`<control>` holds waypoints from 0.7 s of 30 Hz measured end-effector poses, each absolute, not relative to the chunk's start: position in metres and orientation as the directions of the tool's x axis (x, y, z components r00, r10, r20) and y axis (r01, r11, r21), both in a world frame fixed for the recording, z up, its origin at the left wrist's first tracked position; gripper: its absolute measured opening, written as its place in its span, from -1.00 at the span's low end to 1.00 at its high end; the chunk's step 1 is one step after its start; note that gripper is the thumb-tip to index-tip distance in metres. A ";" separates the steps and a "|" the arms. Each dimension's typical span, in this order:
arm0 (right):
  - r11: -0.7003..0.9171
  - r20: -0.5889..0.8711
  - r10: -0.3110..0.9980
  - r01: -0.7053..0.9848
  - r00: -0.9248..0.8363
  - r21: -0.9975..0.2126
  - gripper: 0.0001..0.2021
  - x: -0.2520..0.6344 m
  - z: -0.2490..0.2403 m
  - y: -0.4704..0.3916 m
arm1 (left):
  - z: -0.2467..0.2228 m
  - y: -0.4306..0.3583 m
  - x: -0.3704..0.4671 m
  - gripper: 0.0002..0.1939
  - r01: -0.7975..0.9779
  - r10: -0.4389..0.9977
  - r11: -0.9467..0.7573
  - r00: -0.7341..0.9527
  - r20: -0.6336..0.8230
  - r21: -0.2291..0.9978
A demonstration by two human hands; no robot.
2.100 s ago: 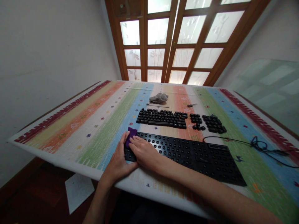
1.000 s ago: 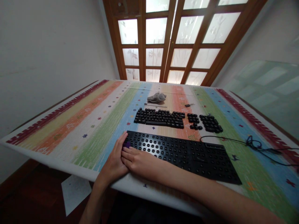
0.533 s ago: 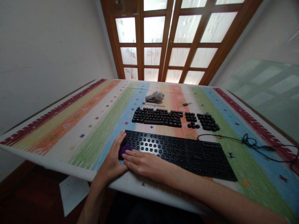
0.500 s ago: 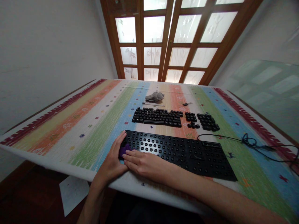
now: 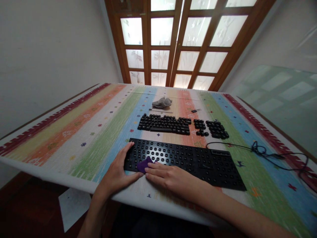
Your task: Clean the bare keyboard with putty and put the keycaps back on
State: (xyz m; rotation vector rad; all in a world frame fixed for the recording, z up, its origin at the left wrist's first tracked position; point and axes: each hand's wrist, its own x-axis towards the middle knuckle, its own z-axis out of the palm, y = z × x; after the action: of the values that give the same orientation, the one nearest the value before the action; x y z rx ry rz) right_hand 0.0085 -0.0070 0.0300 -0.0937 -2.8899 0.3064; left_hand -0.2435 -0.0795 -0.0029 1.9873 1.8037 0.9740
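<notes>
A black plastic keyboard base point(image 5: 183, 159), its key posts bare, lies along the near edge of the table point(image 5: 63, 143), which is covered by a striped cloth. The left hand point(image 5: 116, 172) is spread, thumb and fingers wide apart, against the base's left end: fingertips at its far left corner, thumb beside its near edge. The right hand point(image 5: 168, 177) grips a small purple cloth point(image 5: 143, 164) with its fingertips, on the near left part of the base; its thumb seems to be underneath, out of sight.

Beyond the base, toward the table's far edge, sit a wide block of black keycaps point(image 5: 163, 125) and, right of it, two smaller keycap groups point(image 5: 216, 129). Farther still lie a thin stick point(image 5: 161, 111), a crumpled grey cloth point(image 5: 161, 102) and a small black tool with thin prongs point(image 5: 195, 111). A black cable point(image 5: 262, 150) runs from the base's far edge, loops, and continues toward the table's right edge.
</notes>
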 end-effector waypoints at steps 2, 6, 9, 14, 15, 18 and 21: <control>0.967 0.208 0.118 0.064 -0.971 -0.246 -0.60 0.018 0.031 -0.008 | -0.003 -0.079 -0.244 -0.01 0.768 0.958 -0.175 -0.011 0.286 0.616; 0.944 0.154 0.196 0.143 -0.968 -0.298 -0.56 0.037 0.035 -0.011 | -0.003 -0.080 -0.243 -0.01 0.774 0.960 -0.168 -0.012 0.278 0.611; 0.922 0.127 0.245 0.191 -0.961 -0.337 -0.54 0.052 0.040 -0.012 | -0.003 -0.080 -0.243 -0.02 0.779 0.961 -0.166 -0.010 0.277 0.604; 0.892 0.096 0.301 0.244 -0.949 -0.379 -0.52 0.076 0.047 -0.014 | -0.005 -0.079 -0.245 -0.04 0.794 0.960 -0.166 -0.006 0.281 0.584; 0.887 0.087 0.314 0.259 -0.945 -0.381 -0.51 0.081 0.048 -0.014 | -0.006 -0.079 -0.246 -0.04 0.797 0.959 -0.165 -0.007 0.282 0.581; 0.871 0.076 0.351 0.295 -0.933 -0.393 -0.48 0.091 0.050 -0.016 | -0.006 -0.079 -0.246 -0.05 0.802 0.958 -0.169 -0.003 0.286 0.573; 0.849 0.067 0.387 0.327 -0.920 -0.415 -0.43 0.101 0.050 -0.017 | -0.005 -0.079 -0.245 -0.06 0.804 0.959 -0.168 -0.002 0.284 0.570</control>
State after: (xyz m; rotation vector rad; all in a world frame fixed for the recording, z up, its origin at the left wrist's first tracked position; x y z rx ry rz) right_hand 0.1008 -0.0169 0.0503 -0.5590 -2.8773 0.6069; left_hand -0.2453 -0.0791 -0.0052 2.0303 1.8483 0.9217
